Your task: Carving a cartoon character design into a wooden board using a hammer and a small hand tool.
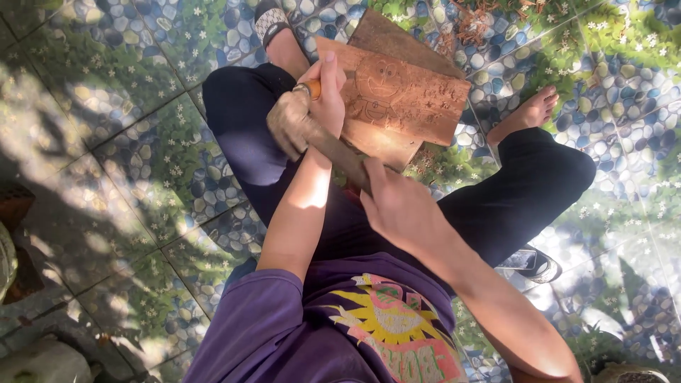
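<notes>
A brown wooden board with a cartoon face carved into it leans between my legs on the tiled floor. My left hand grips a chisel with an orange handle, held against the board's left part. My right hand is closed on the handle of a wooden mallet. The mallet's rough head sits right by the chisel's handle end. My dark-trousered legs lie on either side of the board.
A second, plain board lies behind the carved one. Wood shavings are scattered beyond it. One sandal is at my left foot, another under my right leg. Stones and a brick line the left edge.
</notes>
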